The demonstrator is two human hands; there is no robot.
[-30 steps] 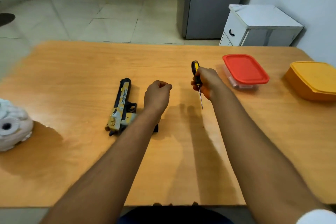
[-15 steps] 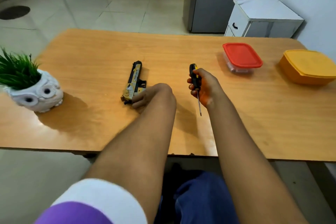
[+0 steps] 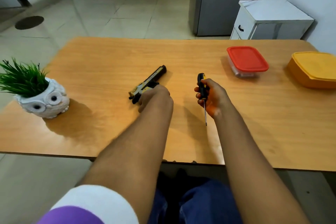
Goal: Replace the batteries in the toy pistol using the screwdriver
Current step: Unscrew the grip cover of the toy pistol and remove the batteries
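Wooden table: left hand grips toy pistol; right hand holds screwdriver upright.

We see a black and yellow toy pistol, a black and yellow screwdriver, a box with a red lid, a yellow box, a white owl pot with green grass, an orange-brown table
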